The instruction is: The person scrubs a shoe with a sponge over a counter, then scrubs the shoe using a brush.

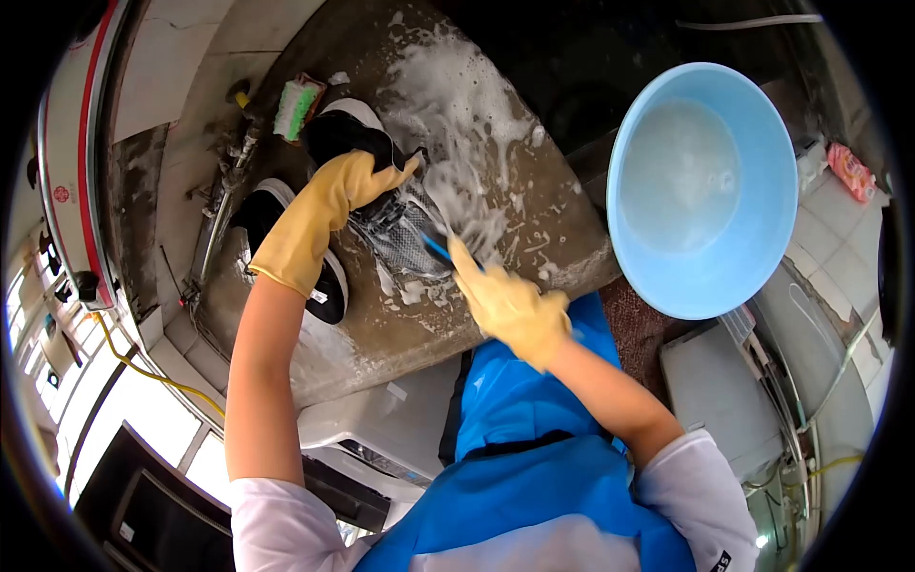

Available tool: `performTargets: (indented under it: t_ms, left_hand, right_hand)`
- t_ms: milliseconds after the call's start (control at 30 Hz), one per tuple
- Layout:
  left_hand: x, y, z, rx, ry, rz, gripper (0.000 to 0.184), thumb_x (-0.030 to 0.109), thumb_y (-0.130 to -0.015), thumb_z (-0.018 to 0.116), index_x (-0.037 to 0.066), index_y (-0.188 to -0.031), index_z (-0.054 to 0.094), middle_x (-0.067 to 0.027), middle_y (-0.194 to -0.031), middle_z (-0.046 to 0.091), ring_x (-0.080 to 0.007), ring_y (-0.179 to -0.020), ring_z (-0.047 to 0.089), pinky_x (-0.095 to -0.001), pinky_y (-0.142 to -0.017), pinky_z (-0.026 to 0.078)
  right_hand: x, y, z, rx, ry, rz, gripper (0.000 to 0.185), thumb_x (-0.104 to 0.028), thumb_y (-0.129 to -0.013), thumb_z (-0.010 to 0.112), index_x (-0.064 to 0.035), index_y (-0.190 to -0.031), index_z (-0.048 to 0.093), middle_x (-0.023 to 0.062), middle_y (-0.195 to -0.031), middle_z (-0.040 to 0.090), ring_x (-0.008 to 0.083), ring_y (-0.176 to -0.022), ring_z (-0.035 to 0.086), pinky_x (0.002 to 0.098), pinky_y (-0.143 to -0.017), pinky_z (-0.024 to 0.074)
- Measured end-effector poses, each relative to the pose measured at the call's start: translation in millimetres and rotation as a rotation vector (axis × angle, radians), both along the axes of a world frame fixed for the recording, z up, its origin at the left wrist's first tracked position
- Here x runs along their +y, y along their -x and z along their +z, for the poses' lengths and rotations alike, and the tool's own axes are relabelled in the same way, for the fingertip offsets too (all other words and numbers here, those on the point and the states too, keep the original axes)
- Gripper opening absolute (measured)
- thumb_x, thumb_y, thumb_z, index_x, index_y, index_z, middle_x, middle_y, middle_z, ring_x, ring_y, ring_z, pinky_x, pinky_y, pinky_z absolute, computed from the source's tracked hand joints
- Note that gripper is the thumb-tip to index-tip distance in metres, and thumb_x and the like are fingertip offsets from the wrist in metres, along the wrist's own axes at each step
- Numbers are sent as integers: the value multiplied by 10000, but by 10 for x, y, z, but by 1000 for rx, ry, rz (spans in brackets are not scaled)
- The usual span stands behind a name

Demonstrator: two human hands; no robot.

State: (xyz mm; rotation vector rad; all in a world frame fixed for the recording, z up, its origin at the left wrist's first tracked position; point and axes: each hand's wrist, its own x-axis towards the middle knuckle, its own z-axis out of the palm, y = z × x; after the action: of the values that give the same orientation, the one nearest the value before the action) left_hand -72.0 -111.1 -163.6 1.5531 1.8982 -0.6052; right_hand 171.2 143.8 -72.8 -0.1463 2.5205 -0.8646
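Observation:
A black and grey mesh sneaker (pixel 398 234) with a white sole edge lies on the wet counter (pixel 562 219), suds on and around it. My left hand (pixel 348 191), in a yellow rubber glove, grips it near the ankle opening. At the toe end, my right hand (pixel 515 310), gloved alike and slightly blurred, is closed around a blue-edged brush (pixel 437 246) touching the mesh. Most of the brush is hidden by the fingers. Left of my left forearm, partly covered by it, rests a second black sneaker (pixel 332 286) with a white sole.
Cloudy water fills the bottom of a light blue basin (pixel 620 219) to the right. A green and white sponge (pixel 297 107) lies near the counter's far left edge, close to a metal tap (pixel 238 157). White foam (pixel 457 95) spreads beyond the sneakers. A pink packet (pixel 851 172) sits at far right.

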Motion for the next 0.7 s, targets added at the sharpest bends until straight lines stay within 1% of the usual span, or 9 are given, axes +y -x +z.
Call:
performTargets:
  t_ms: [33,100,133,267,333,400,467,567,700]
  left_hand:
    - [193,63,64,-144,197,174,559,130,-987,442,264,-1525,516,-124,-1343,537,-225,-727,582,-303,-757,499]
    - [-112,-6,-285,607,-651,-555,543,169,-1001,445,275,-1527,526,-164,-1478,505,-233,-810,626,-306,-844,503]
    - [-269,-42,-465,998,-1033,-571,535,189,-1008,446,280,-1528,530,-184,-1546,489,-237,-851,648,-307,-888,505]
    - [128,47,322,-235,-34,626,514,169,-970,500,318,-1450,606,-194,-830,632,-330,-585,498,-410,-599,416]
    - [-238,16,-16,-137,-379,331,480,161,-954,524,345,-1373,668,-183,-618,457,-345,-540,459,-422,-550,386]
    - [-153,-24,-77,-221,-544,428,442,179,-964,516,337,-1337,692,-189,-613,455,-346,-537,456,-420,-547,375]
    - [-221,-108,-125,-307,-692,532,411,197,-973,507,329,-1302,716,-195,-607,453,-347,-534,453,-418,-544,364]
    - [-106,-33,24,-265,-211,869,351,320,-977,518,306,-1242,748,-241,-651,463,-385,-559,462,-438,-553,358]
    - [165,-18,272,-289,-257,888,337,392,-955,558,292,-1200,768,-250,-663,482,-397,-578,471,-437,-558,359]
  right_hand:
    - [-1,-337,-69,-202,14,-8,651,-351,-1023,545,-189,-1615,329,169,-806,693,312,-612,703,501,-591,581]
    - [41,-316,-219,-220,104,-60,618,-332,-1026,566,-192,-1592,363,169,-770,676,292,-575,689,461,-532,572]
    - [3,-29,-153,-119,100,-145,594,-326,-1032,561,-193,-1581,377,155,-765,670,284,-574,686,444,-509,561]
    - [-151,539,27,299,-109,-316,428,-316,-1002,627,-178,-1408,623,-6,-734,676,154,-458,597,356,-393,467]
    - [-135,-81,-27,106,61,-345,503,-284,-1015,602,-86,-1472,535,67,-861,730,205,-488,627,379,-451,509]
    - [-268,-642,-343,-138,447,-482,581,-214,-1032,565,-39,-1560,400,166,-943,750,298,-644,695,411,-638,583]
    - [-139,13,-6,-94,349,-450,544,-204,-1025,548,-44,-1532,434,169,-1179,717,282,-829,730,390,-712,590]
    - [-62,583,-70,485,-224,-27,469,-160,-952,604,-72,-1410,552,82,-1584,461,86,-932,710,251,-601,565]
    - [-42,-217,67,-17,10,-104,540,-210,-1007,546,-80,-1521,444,110,-1422,564,89,-912,689,286,-672,577]
